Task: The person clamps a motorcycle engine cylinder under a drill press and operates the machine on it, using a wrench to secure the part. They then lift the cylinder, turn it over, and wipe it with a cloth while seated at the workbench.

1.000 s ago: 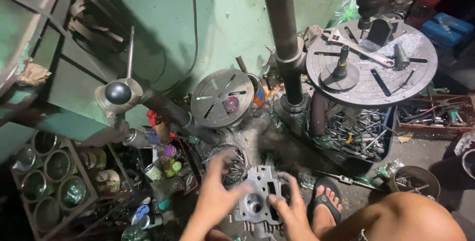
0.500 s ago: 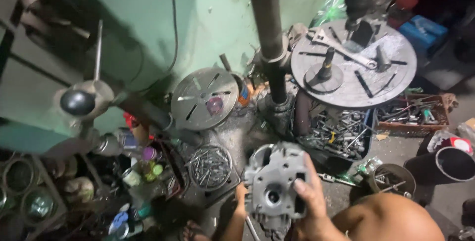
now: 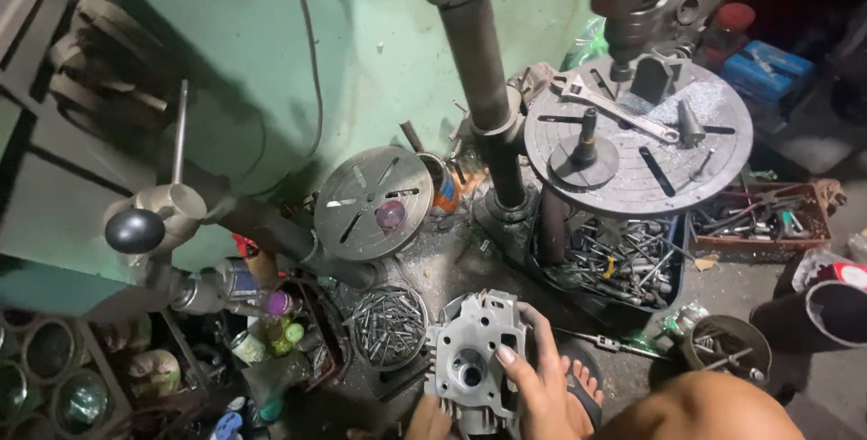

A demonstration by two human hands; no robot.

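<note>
A grey cast-metal engine part (image 3: pixel 471 359) with a round bore and several holes is held upright above the floor, low in the middle of the head view. My right hand (image 3: pixel 540 380) wraps its right edge, thumb across the face. My left hand (image 3: pixel 426 420) supports it from underneath at the bottom edge, mostly cut off by the frame. My foot in a sandal (image 3: pixel 582 384) and my bare knee (image 3: pixel 713 408) are just to the right.
A drill press column (image 3: pixel 483 70) rises in the middle, its round slotted table (image 3: pixel 713 146) carrying a wrench (image 3: pixel 614 107). A loose slotted disc (image 3: pixel 372 202), a bowl of screws (image 3: pixel 388 325), a tray of bits (image 3: pixel 614 259), a box of tools (image 3: pixel 759 216) and bottles (image 3: pixel 262 313) crowd the floor.
Both hands have lifted the metal part off the floor and tilted it upright toward me. The view has shifted left and closer to the drill press.
</note>
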